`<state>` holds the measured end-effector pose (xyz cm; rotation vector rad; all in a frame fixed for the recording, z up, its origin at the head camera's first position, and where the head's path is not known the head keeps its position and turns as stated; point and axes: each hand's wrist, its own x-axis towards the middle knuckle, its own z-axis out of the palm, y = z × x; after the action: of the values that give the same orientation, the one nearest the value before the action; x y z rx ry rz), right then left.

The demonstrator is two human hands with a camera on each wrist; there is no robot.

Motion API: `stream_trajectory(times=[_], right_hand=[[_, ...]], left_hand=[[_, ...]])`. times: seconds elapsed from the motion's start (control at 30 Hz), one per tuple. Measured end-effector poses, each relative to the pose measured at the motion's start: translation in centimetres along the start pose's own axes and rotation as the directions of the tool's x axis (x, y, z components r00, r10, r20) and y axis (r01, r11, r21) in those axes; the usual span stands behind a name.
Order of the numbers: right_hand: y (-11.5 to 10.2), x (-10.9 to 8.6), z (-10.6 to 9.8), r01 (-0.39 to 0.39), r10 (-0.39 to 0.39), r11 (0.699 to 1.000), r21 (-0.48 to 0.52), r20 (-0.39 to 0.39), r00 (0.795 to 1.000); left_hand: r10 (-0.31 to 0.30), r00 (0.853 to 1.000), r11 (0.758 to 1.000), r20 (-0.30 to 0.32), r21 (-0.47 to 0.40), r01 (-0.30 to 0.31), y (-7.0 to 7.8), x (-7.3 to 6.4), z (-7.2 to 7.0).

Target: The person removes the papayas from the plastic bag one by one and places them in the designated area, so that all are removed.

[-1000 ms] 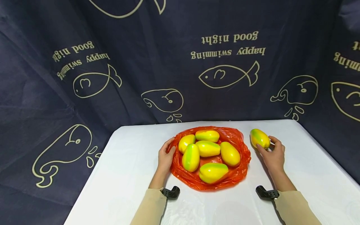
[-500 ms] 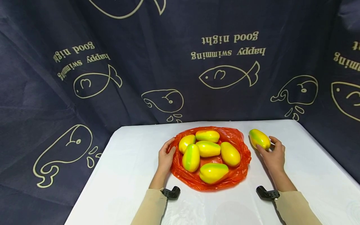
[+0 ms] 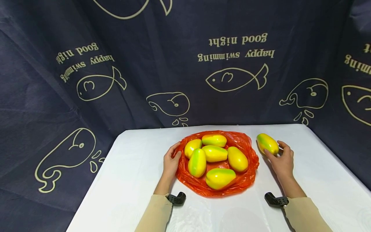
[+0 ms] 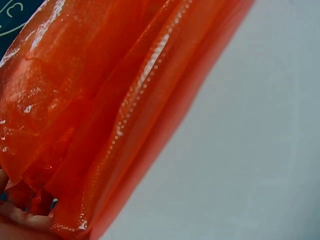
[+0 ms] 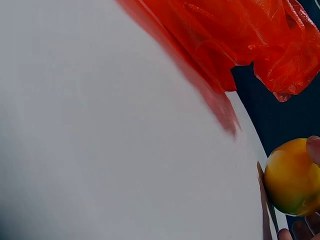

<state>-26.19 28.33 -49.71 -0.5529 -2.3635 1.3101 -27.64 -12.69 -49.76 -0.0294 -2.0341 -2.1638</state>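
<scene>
An opened red plastic bag point(image 3: 251, 167), its rim spread wide, lies on the white table with several yellow-green papayas point(image 3: 219, 178) inside. My left hand point(image 3: 171, 161) is at the bag's left side and pinches its rim; in the left wrist view the bag's wall point(image 4: 115, 115) fills much of the picture and only bits of the fingers show. To the right of the bag, my right hand point(image 3: 282, 159) grips another papaya point(image 3: 267, 143) between thumb and fingers. In the right wrist view this papaya point(image 5: 292, 177) is close to the table; whether it touches cannot be told.
The white table point(image 3: 130, 167) reaches out on both sides of the bag. Behind it hangs a dark blue curtain point(image 3: 174, 64) with fish and whale drawings. Black straps with small devices point(image 3: 177, 198) sit on both wrists.
The papaya in my right hand has shifted very slightly to the left since a second ago. My left hand and the bag stay where they were.
</scene>
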Motion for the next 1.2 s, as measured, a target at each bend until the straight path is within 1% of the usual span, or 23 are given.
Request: stream_trajectory(times=[0.17, 0.27, 0.43, 0.6, 0.7, 0.9, 0.97, 1.03, 1.13, 1.2], right_hand=[[-0.3, 0.0, -0.2, -0.007, 0.007, 1.0, -0.009, -0.007, 1.0], [-0.8, -0.2, -0.6, 0.007, -0.008, 1.0, -0.019, -0.037, 0.999], [-2.2, -0.6, -1.3, 0.056, -0.056, 0.998, 0.007, -0.088, 0.995], [-4.2, -1.3, -1.6, 0.125, -0.118, 0.99, 0.066, -0.106, 0.987], [-5.3, -2.0, -1.6, 0.172, -0.162, 0.98, 0.102, -0.101, 0.982], [-7.3, -3.2, -1.3, 0.228, -0.227, 0.955, 0.191, -0.028, 0.973], [-7.8, -3.5, -1.1, 0.232, -0.239, 0.95, 0.208, 0.007, 0.971], [-8.2, -3.8, -1.0, 0.248, -0.263, 0.944, 0.22, 0.042, 0.964], [-8.5, -4.4, -0.8, 0.304, -0.329, 0.928, 0.215, 0.092, 0.94], [-8.7, -4.7, -0.7, 0.348, -0.379, 0.913, 0.211, 0.126, 0.917]], left_hand=[[-0.019, 1.0, 1.0, -0.005, -0.006, 0.019, 0.1, -0.1, 0.0], [-0.029, 1.0, 1.0, -0.003, -0.008, 0.029, 0.0, -0.1, 0.0], [-0.023, 1.0, 1.0, -0.004, 0.0, 0.023, 0.0, 0.0, 0.0], [-0.022, 1.0, 1.0, -0.006, 0.008, 0.022, 0.1, 0.0, 0.0], [-0.023, 1.0, 1.0, -0.007, 0.008, 0.023, 0.1, 0.0, 0.0], [-0.007, 1.0, 1.0, -0.013, 0.013, 0.007, 0.2, -0.1, 0.0], [-0.011, 1.0, 1.0, -0.014, 0.004, 0.011, 0.2, -0.1, 0.0], [-0.017, 1.0, 1.0, -0.012, -0.008, 0.017, 0.2, -0.1, 0.0], [-0.026, 1.0, 1.0, -0.011, -0.018, 0.025, 0.3, -0.1, 0.1], [-0.026, 1.0, 0.999, -0.01, -0.023, 0.026, 0.3, -0.1, 0.1]])
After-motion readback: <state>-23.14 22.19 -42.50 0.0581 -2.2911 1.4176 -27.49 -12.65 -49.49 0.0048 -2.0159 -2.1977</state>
